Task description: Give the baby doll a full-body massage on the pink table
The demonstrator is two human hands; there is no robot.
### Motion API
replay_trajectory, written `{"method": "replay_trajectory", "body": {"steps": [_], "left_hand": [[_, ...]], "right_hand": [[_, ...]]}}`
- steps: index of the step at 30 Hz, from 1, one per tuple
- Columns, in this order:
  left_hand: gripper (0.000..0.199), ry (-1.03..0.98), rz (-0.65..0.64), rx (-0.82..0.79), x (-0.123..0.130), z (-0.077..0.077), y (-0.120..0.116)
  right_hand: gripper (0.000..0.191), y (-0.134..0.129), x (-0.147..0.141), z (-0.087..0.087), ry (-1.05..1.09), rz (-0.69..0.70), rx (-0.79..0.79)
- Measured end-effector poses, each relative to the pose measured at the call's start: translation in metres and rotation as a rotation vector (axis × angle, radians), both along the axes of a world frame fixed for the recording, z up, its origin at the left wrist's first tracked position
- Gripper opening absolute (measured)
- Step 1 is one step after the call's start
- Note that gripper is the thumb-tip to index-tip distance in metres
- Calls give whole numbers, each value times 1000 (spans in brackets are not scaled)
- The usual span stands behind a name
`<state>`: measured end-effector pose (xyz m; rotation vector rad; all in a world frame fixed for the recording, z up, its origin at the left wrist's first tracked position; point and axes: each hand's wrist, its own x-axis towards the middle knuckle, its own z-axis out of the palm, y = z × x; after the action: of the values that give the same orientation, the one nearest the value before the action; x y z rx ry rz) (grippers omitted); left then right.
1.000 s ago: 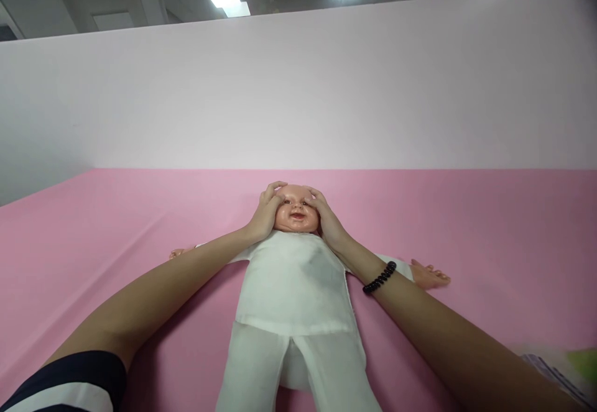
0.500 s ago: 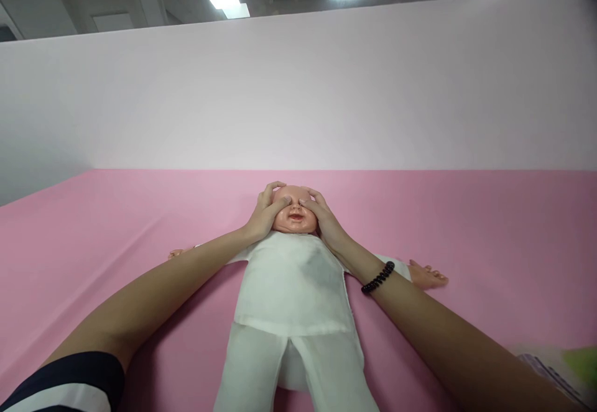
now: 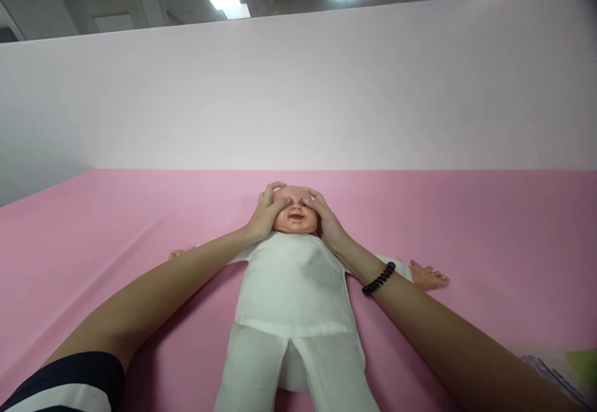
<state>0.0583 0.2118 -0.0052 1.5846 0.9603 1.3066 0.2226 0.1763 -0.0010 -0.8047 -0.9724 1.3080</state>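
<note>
A baby doll (image 3: 293,281) in a white cloth suit lies on its back on the pink sheet (image 3: 504,238), arms spread, head pointing away from me. My left hand (image 3: 267,214) cups the left side of the doll's head, thumb resting by its eye. My right hand (image 3: 324,218) cups the other side, thumb by the other eye. A black beaded bracelet (image 3: 379,277) circles my right wrist. The doll's bare hand (image 3: 429,275) sticks out beyond my right forearm.
A pale pink wall (image 3: 373,89) rises behind the sheet. At the bottom right corner lies a blurred packet with green and striped print (image 3: 566,368).
My thumbs slid in over the doll's eyes half a second ago and have now drawn back outward a little. Both hands stay on the head.
</note>
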Motion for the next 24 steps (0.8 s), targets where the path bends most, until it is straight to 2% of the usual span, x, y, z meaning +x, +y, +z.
{"method": "replay_trajectory", "body": {"steps": [12, 18, 24], "left_hand": [[43, -35, -32, -25, 1, 5, -5], [41, -37, 3, -34, 3, 0, 0], [42, -45, -19, -41, 2, 1, -1]], "right_hand": [[55, -3, 0, 3, -63, -14, -28], [47, -1, -1, 3, 33, 0, -13], [48, -1, -1, 3, 56, 14, -20]]}}
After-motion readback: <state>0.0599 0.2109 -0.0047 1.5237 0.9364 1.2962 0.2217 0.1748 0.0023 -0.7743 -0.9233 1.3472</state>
